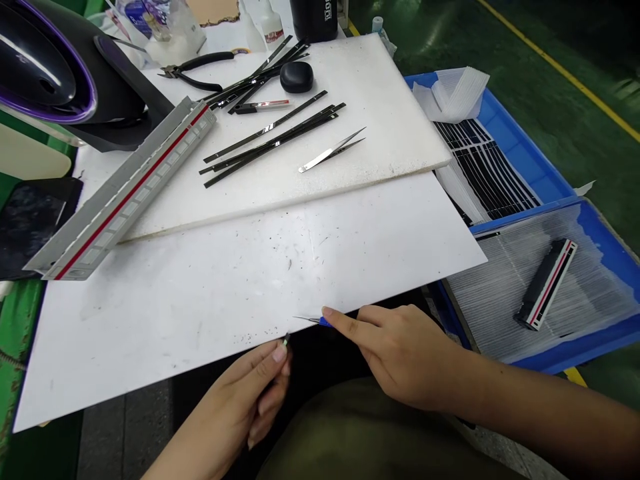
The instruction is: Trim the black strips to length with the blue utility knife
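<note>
The left hand [255,393] pinches a small, dark, narrow piece [287,339] between thumb and forefinger, at the white sheet's [200,287] near edge. The right hand [405,353] grips a blue-handled, thin pointed metal tool [325,322], forefinger extended, tip apart from the piece. This looks like close handwork; bringing tip to piece calls for steady fingers.

The white worktop [200,287] carries 1 foam slab [395,127].
</note>
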Motion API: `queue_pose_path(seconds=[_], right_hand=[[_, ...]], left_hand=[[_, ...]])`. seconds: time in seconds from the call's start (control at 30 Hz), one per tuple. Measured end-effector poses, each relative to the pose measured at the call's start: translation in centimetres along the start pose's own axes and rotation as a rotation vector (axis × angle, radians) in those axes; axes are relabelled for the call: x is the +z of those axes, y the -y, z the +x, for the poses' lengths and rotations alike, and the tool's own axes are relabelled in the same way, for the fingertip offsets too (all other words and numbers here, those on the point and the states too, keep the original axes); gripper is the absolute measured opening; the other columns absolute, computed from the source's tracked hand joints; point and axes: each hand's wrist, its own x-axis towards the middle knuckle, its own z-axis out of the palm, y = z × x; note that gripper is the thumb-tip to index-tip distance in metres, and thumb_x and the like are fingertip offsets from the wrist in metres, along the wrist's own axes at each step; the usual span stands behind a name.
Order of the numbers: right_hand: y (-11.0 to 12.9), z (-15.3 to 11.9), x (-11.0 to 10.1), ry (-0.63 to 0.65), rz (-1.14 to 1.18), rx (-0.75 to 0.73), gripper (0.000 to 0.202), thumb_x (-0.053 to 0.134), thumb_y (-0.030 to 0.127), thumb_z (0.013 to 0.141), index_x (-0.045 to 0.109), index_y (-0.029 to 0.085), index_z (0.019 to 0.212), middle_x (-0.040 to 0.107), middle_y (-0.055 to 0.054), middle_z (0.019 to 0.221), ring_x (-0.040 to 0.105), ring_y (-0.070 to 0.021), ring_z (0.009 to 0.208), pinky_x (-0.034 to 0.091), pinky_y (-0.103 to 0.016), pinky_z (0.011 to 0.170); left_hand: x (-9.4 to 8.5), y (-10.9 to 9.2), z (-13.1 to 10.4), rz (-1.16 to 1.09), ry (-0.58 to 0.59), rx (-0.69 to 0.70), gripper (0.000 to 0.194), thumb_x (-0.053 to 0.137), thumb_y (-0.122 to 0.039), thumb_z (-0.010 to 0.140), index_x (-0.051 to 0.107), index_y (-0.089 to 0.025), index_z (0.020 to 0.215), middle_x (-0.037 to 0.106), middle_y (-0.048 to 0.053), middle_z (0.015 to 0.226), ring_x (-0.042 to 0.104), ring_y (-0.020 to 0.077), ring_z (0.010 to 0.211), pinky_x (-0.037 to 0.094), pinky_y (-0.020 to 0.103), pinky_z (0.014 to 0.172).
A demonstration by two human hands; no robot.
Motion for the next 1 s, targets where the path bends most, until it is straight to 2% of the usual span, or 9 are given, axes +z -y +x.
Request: queue_pose_path(seconds=[0.1,0.23,0.37,0.47,0.57,0.77,0.9,1.0], right_hand=[[0.1,-0.1,0.1,-0.017,0.038,0.031,0.062,0.041,0.014,0.095,0.035,0.026,0.156,0.065,-0.003,0.092,0.055,-0.0163,0.064,0.029,-0.032,0.056],[0.5,-0.3,0.7,-0.010,0.049,0.057,0.065,0.040,0.012,0.094,0.032,0.026,0.157,0.062,-0.003,0.090,0.054,-0.0169,0.063,0.031,-0.032,0.056],[1.7,-0.7,1.6,0.032,0.043,0.076,0.072,0.037,0.008,0.092,0.019,0.021,0.160,0.060,-0.006,0.098,0.051,-0.0170,0.061,0.032,-0.033,0.055],[2.6,-1.0,2.4,0.066,0.078,0.075,0.075,0.036,0.007,0.092,0.008,0.014,0.161,0.059,-0.009,0.106,0.051,-0.0174,0.062,0.035,-0.033,0.053],[3.0,-1.2,3.0,0.070,0.143,0.077,0.072,0.037,0.010,0.093,0.011,0.013,0.161,0.059,-0.010,0.110,0.054,-0.0180,0.065,0.040,-0.034,0.055],[3.1,-1.2,2.7,0.013,0.254,0.086,0.062,0.032,0.016,0.098,0.022,0.011,0.159,0.061,-0.012,0.112,0.058,-0.0203,0.075,0.049,-0.036,0.065],[4.0,-1.0,2.5,0.025,0.391,0.107,0.064,0.035,0.019,0.099,0.018,0.012,0.160,0.059,-0.013,0.118,0.060,-0.0223,0.087,0.052,-0.040,0.078],[4.8,-0.7,2.4,0.082,0.510,0.116,0.068,0.037,0.017,0.096,0.015,0.010,0.160,0.056,-0.015,0.128,0.059,-0.0245,0.101,0.051,-0.042,0.090]], left_hand=[[0.2,-0.1,-0.7,0.001,-0.067,0.028,0.043,0.061,-0.064,0.085,0.063,-0.021,0.088,0.040,-0.006,0.056,0.028,0.0066,0.046,0.021,0.019,0.042],[0.1,-0.6,-1.0,-0.172,-0.083,0.022,0.044,0.062,-0.063,0.083,0.066,-0.019,0.087,0.039,-0.005,0.056,0.024,0.0072,0.047,0.022,0.019,0.043],[0.2,-0.5,-0.9,-0.083,-0.097,0.015,0.043,0.062,-0.063,0.083,0.061,-0.020,0.078,0.047,-0.003,0.059,0.032,0.0082,0.046,0.026,0.020,0.042],[0.4,-0.1,-0.7,-0.028,-0.113,0.045,0.046,0.059,-0.064,0.084,0.060,-0.020,0.076,0.048,-0.003,0.058,0.031,0.0083,0.048,0.025,0.020,0.043],[0.5,0.1,-0.6,-0.083,-0.119,0.019,0.048,0.061,-0.066,0.082,0.061,-0.018,0.078,0.045,-0.003,0.058,0.028,0.0077,0.049,0.023,0.018,0.044],[0.8,0.2,-0.4,-0.009,-0.113,0.111,0.046,0.059,-0.063,0.085,0.056,-0.019,0.073,0.051,-0.003,0.056,0.034,0.0076,0.040,0.030,0.019,0.037],[1.3,0.2,-0.3,-0.032,-0.130,0.143,0.045,0.060,-0.062,0.085,0.055,-0.019,0.073,0.052,-0.003,0.052,0.037,0.0086,0.037,0.033,0.020,0.035],[1.8,0.2,-0.3,-0.050,-0.160,0.168,0.044,0.061,-0.060,0.085,0.054,-0.019,0.072,0.052,-0.004,0.051,0.038,0.0083,0.036,0.033,0.019,0.034]])
